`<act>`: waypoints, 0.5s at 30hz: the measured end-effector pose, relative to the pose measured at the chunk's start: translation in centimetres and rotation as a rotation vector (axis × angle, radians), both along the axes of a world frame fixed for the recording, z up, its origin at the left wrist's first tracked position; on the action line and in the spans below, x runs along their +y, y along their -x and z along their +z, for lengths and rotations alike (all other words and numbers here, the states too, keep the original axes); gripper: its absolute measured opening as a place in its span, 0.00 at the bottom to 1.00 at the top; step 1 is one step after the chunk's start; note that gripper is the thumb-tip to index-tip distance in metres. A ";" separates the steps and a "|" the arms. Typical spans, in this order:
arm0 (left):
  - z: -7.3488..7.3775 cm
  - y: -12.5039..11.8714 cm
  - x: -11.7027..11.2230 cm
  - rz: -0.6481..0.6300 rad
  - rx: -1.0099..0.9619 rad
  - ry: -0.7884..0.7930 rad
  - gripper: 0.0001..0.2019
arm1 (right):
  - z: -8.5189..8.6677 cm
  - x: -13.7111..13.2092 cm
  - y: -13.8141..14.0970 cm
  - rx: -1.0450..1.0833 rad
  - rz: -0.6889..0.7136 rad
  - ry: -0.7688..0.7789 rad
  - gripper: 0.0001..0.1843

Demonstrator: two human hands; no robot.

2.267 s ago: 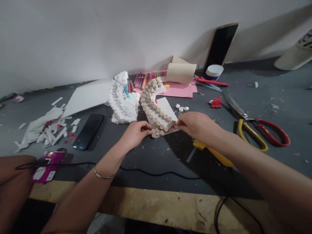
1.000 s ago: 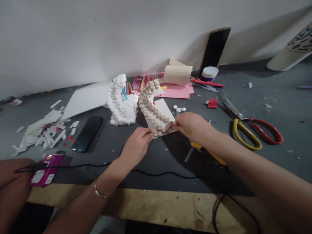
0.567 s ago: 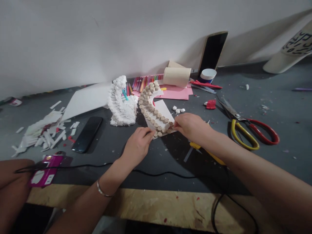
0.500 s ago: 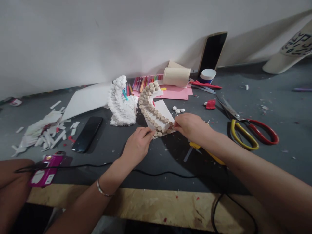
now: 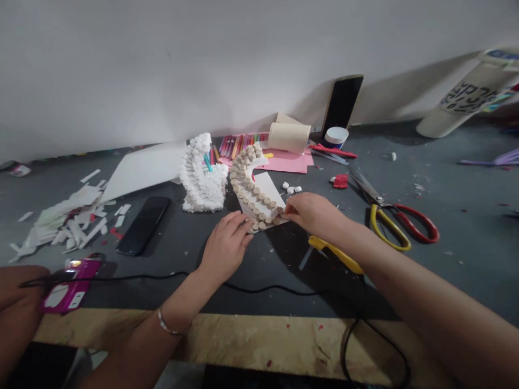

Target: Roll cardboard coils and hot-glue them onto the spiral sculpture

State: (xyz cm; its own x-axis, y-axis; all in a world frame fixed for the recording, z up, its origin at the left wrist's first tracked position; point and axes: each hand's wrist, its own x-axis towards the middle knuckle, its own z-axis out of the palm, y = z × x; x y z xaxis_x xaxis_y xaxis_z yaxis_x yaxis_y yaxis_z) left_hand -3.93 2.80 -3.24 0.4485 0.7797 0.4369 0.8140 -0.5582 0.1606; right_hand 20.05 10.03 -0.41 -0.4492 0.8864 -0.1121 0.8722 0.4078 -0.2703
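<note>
A curved white card model (image 5: 259,197) studded with rows of small beige paper rolls lies on the dark table. My left hand (image 5: 225,244) rests at its near-left corner with fingers curled on the edge of the card. My right hand (image 5: 308,212) pinches at the near-right end of the roll rows, fingertips pressed together on a small beige roll. A second, all-white model (image 5: 200,174) stands just left of it.
A black phone (image 5: 142,225) and white paper scraps (image 5: 67,216) lie left. Scissors (image 5: 391,216), a yellow tool (image 5: 336,253) and a red scrap (image 5: 340,181) lie right. Markers (image 5: 235,145), pink paper (image 5: 290,160), a paper roll (image 5: 288,137), a tablet (image 5: 341,102) stand behind. A black cable (image 5: 263,286) crosses near.
The view has shifted, so everything sits slightly further left and lower. My left hand slid from the card's side to its near corner; my right hand stays pinched at the near-right end.
</note>
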 end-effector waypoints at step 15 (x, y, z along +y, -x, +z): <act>2.8 -7.9 -6.1 -0.413 -0.290 -0.077 0.11 | -0.1 -8.3 -10.9 0.470 -0.662 -0.381 0.16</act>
State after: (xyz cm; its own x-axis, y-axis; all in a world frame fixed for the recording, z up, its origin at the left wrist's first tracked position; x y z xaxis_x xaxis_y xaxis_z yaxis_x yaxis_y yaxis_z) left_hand 3.99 -3.32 -0.49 0.5646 0.5239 0.6378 0.4512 -0.8430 0.2930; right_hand 30.98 1.77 -0.55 0.2417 0.9197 0.3094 0.7940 -0.0042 -0.6079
